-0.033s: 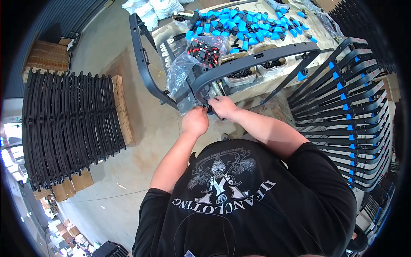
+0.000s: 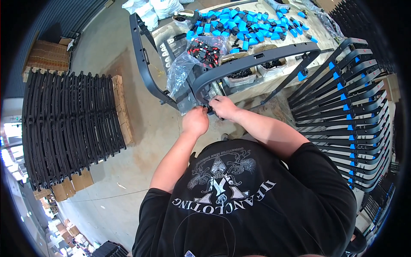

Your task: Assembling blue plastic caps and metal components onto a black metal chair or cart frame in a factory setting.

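Frame (image 2: 235,65), curved and black, is standing just beyond the person's hands, its near lower end sitting at their fingertips. Nearest, a black shirt (image 2: 257,214) is bearing a printed figure and an arc of large white lettering. Past it, the left hand (image 2: 195,121) and right hand (image 2: 223,108) are meeting at the frame's near end; their fingers are bending narrowly, but I cannot tell exactly what they are gripping. At far left of the hands, a stack (image 2: 72,124) of black bars is standing; at right, a row (image 2: 371,110) of black frames is showing reddish marks too small to read. Farther, on the table (image 2: 317,29), two boxes (image 2: 240,80) are holding small black parts, and left of them a clear bag (image 2: 180,73) is holding black and red pieces (image 2: 204,53). Beyond, blue caps (image 2: 252,41) are lying loose. Farthest left, white sacks (image 2: 165,7) are bunching together.
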`<move>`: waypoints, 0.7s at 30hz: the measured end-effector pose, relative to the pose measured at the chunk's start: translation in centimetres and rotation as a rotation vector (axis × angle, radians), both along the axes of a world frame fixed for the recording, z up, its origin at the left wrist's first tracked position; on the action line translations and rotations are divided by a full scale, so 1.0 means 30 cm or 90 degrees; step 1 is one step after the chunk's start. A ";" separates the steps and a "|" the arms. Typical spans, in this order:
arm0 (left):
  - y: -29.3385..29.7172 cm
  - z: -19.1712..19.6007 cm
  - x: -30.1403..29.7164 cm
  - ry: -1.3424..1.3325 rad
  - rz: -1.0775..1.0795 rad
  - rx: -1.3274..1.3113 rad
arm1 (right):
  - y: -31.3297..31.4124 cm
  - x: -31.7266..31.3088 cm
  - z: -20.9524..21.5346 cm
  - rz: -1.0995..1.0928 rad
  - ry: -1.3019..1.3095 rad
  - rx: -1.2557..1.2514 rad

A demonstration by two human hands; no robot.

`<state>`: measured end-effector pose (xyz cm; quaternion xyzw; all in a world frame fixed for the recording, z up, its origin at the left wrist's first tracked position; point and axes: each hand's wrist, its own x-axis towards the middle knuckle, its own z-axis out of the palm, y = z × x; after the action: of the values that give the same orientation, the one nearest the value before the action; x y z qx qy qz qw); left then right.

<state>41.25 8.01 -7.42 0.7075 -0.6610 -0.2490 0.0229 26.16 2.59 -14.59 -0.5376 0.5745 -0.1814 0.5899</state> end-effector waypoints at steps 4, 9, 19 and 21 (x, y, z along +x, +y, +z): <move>0.003 0.002 0.008 -0.002 0.005 0.007 | 0.008 0.013 0.017 0.009 -0.016 0.061; -0.009 0.012 -0.009 -0.015 0.002 0.022 | 0.019 0.004 -0.015 -0.018 -0.018 -0.049; 0.000 -0.006 0.003 -0.013 -0.014 0.011 | 0.034 0.012 0.056 0.004 0.016 0.018; -0.003 0.006 -0.001 -0.028 -0.006 0.014 | 0.037 0.011 0.028 -0.002 0.046 -0.058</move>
<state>41.21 7.93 -7.24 0.7101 -0.6616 -0.2408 -0.0007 26.50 3.69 -13.76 -0.5694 0.5872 -0.1888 0.5435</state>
